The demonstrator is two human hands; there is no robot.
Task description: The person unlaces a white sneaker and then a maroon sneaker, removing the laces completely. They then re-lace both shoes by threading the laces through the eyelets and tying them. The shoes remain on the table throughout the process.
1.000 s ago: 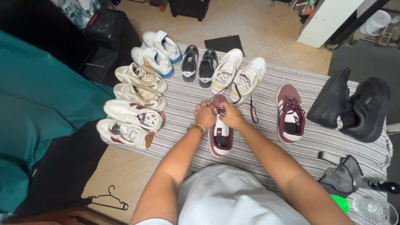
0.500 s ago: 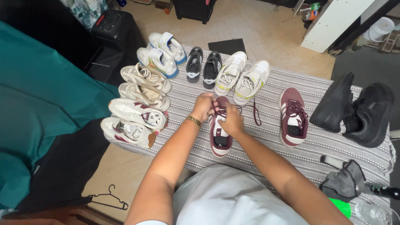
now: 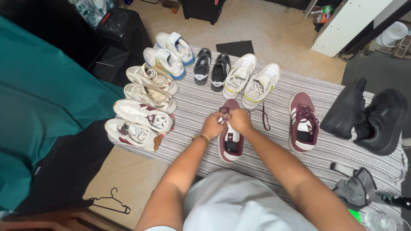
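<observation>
the person's left hand (image 3: 212,125) and right hand (image 3: 240,120) meet just above the middle of the frame, over the front of a maroon shoe (image 3: 230,139) that lies on a striped mat (image 3: 192,105). both hands have their fingers curled tight, pinching the shoe's lace (image 3: 261,117) at the eyelets near the toe; a loose dark end of the lace loops out to the right of the right hand. a gold bracelet (image 3: 200,137) sits on the left wrist. the shoe's mate (image 3: 303,122) lies well apart to the right, already laced. at the far right stand two black shoes (image 3: 366,114). above the hands, near the mat's upper edge, sit a cream pair (image 3: 252,81), a small black pair (image 3: 211,67) and a white and blue pair (image 3: 169,54). down the left side of the mat four beige and white shoes (image 3: 143,111) lie in a column. a black hanger (image 3: 112,202) lies on the floor at lower left, and a grey cloth (image 3: 357,188) at lower right
</observation>
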